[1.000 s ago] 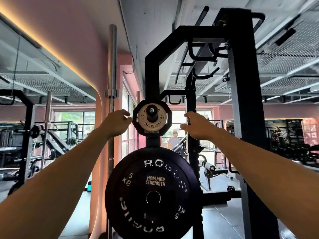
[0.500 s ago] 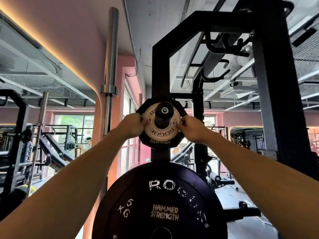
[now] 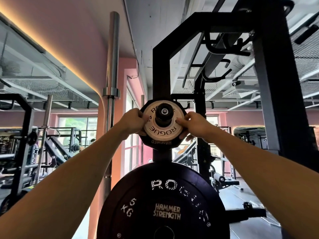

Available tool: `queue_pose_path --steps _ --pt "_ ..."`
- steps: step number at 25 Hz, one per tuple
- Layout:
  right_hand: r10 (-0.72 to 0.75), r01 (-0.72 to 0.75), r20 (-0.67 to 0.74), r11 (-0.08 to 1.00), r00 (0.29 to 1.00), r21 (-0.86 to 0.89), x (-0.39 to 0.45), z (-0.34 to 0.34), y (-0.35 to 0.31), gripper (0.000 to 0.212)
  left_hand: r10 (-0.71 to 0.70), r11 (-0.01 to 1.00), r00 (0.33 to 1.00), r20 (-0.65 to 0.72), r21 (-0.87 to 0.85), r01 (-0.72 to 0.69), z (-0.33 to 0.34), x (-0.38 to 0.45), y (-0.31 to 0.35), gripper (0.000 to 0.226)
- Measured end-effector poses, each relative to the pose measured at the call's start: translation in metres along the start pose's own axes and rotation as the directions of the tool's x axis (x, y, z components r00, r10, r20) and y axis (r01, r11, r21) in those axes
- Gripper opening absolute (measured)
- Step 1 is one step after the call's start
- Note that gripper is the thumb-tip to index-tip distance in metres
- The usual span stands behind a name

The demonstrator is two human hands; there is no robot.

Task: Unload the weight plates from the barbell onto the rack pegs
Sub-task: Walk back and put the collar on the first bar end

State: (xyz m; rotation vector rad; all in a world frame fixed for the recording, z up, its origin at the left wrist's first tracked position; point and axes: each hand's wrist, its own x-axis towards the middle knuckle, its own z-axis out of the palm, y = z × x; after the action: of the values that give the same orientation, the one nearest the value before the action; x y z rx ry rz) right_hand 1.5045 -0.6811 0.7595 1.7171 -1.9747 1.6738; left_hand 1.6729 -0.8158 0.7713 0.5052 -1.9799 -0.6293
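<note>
A small pale Rogue plate point(image 3: 163, 133) hangs on the upper black peg point(image 3: 163, 112) of the rack upright point(image 3: 161, 69). A slightly larger black Hammer plate point(image 3: 161, 143) sits right behind it. My left hand point(image 3: 133, 122) grips the pale plate's left rim with curled fingers. My right hand point(image 3: 191, 124) grips its right rim, thumb on the face. Below, a big black 5 kg Rogue bumper plate point(image 3: 164, 202) hangs on a lower peg.
A chrome barbell point(image 3: 112, 80) stands upright just left of the rack. A thick black post point(image 3: 276, 83) rises at the right, with hooks above. Other racks and machines fill the left background, and a bench stands on the floor at the right.
Both hands closed in from beside the small plate onto its rims. The view moved closer to the rack and tilted up slightly.
</note>
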Motion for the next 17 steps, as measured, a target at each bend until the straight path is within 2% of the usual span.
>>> queue_pose_path --steps 3,6,17 --pt "-0.01 0.007 0.043 0.998 0.999 0.07 -0.021 -0.01 -0.013 0.018 0.011 0.997 1.0 -0.027 0.072 -0.009 -0.012 -0.025 0.022 0.018" --pt "-0.044 0.036 0.056 0.991 0.997 0.125 -0.043 -0.017 -0.029 0.018 -0.008 0.999 0.999 -0.033 0.05 0.01 -0.025 -0.054 0.047 0.021" --pt "-0.116 0.069 0.171 0.963 0.978 0.26 -0.159 -0.063 -0.054 0.019 -0.101 0.987 0.979 -0.175 0.105 0.121 -0.026 -0.187 0.127 0.011"
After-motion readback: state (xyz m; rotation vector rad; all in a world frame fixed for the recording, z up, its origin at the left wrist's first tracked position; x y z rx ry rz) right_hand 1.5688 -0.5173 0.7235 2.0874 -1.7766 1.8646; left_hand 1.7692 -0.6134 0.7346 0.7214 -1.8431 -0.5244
